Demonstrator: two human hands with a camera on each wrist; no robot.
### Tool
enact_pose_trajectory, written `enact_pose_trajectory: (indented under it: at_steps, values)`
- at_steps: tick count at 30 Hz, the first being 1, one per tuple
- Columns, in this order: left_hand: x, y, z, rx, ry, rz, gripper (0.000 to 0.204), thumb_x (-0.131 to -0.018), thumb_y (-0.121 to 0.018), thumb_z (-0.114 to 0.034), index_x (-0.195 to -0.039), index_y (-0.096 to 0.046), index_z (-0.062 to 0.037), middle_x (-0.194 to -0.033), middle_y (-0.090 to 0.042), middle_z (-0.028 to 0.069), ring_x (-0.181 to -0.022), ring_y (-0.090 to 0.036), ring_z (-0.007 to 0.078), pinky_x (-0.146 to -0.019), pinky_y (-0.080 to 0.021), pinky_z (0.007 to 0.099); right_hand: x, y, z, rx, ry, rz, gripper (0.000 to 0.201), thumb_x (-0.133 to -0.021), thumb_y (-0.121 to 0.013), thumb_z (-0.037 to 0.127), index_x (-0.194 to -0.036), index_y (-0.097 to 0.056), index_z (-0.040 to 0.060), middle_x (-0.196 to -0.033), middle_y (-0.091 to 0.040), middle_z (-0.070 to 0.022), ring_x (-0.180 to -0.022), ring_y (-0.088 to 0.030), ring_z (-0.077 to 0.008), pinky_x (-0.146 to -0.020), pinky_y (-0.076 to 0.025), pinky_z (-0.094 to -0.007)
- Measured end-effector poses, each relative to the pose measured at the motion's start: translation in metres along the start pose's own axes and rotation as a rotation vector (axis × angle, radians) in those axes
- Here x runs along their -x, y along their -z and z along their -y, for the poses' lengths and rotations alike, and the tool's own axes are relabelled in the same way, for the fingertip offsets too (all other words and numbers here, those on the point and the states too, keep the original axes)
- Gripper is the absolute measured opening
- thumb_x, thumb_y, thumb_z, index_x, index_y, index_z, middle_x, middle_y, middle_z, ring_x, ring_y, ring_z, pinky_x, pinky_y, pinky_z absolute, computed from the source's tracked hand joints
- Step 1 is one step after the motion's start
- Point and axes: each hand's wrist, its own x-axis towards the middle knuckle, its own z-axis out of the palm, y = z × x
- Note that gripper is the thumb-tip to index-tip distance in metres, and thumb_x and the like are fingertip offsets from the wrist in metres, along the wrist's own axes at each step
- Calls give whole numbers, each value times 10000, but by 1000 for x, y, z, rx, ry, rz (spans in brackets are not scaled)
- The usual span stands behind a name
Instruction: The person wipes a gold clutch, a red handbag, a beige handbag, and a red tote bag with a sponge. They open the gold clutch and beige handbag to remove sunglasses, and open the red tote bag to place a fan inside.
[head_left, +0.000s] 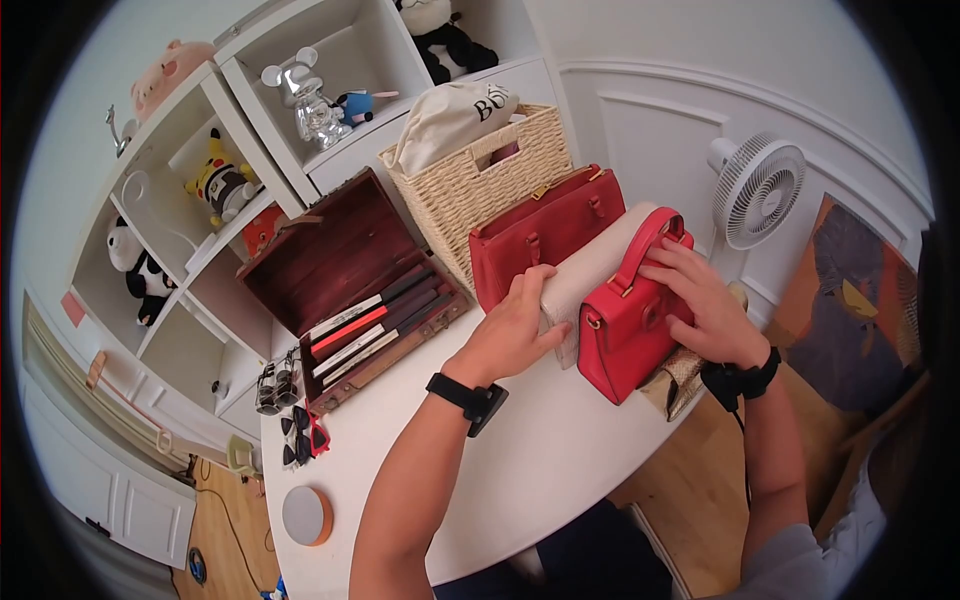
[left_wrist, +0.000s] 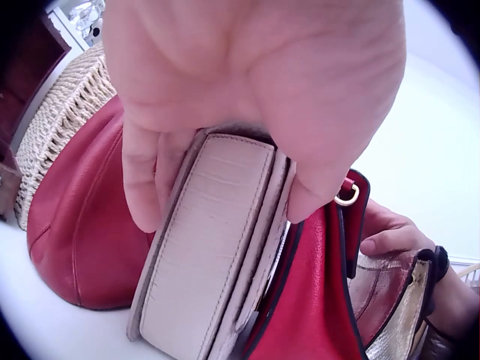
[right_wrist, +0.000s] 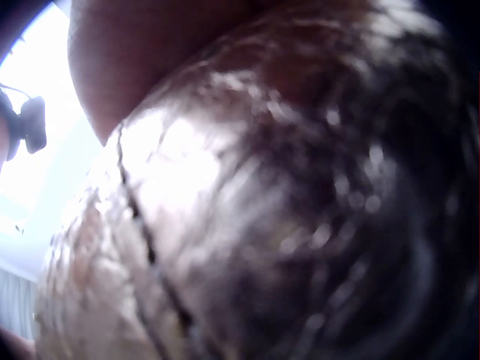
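With its thumb on one side and fingers on the other, my left hand (head_left: 515,325) grips the near end of a beige handbag (left_wrist: 210,240). This bag stands upright on the white table (head_left: 480,470) between two red bags. The larger red handbag (head_left: 545,225) is on its far side, the smaller red top-handle bag (head_left: 620,340) on its near side. My right hand (head_left: 710,305) lies spread against the smaller one, fingertips near its handle and thumb on its face. Beside that hand is a metallic gold bag (head_left: 685,378), which fills the right wrist view, close and blurred.
Behind the bags stands a woven basket (head_left: 480,165) holding a white cloth bag (head_left: 450,120). An open wooden case (head_left: 345,270) with dark and light slim items sits left, near sunglasses (head_left: 300,437) and a round grey speaker (head_left: 307,515). A white fan (head_left: 760,190) stands at right.
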Motion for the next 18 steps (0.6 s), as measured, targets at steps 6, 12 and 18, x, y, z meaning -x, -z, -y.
enact_pose_trajectory:
  at_steps: [6,12,18]
  values:
    - [7,17,-15,10,52,-96,578,-896,-734,-284,-1353,-460,-60,-1259,-562,192,-1017,-633,275,-865,-516,390,0,1,1,-8,-1,-9,668,-705,-582,72,-1372,-548,90,-1481,-472,-149,-1436,-361,-400,-1193,-304,-516]
    - [-22,30,43,-121,67,-738,710,-853,-786,-349,-1381,-469,3,-1327,-532,218,-1208,-553,388,-1028,-451,438,1,-1,0,8,4,-12,664,-699,-577,69,-1363,-548,81,-1478,-471,-155,-1435,-360,-398,-1193,-306,-516]
    - [-40,20,66,-58,295,-298,867,-843,-804,-145,-1542,-296,-68,-1477,-441,268,-1353,-472,419,-1123,-407,447,2,0,0,0,1,-5,676,-690,-571,63,-1365,-541,82,-1482,-462,-154,-1441,-351,-398,-1196,-303,-518]
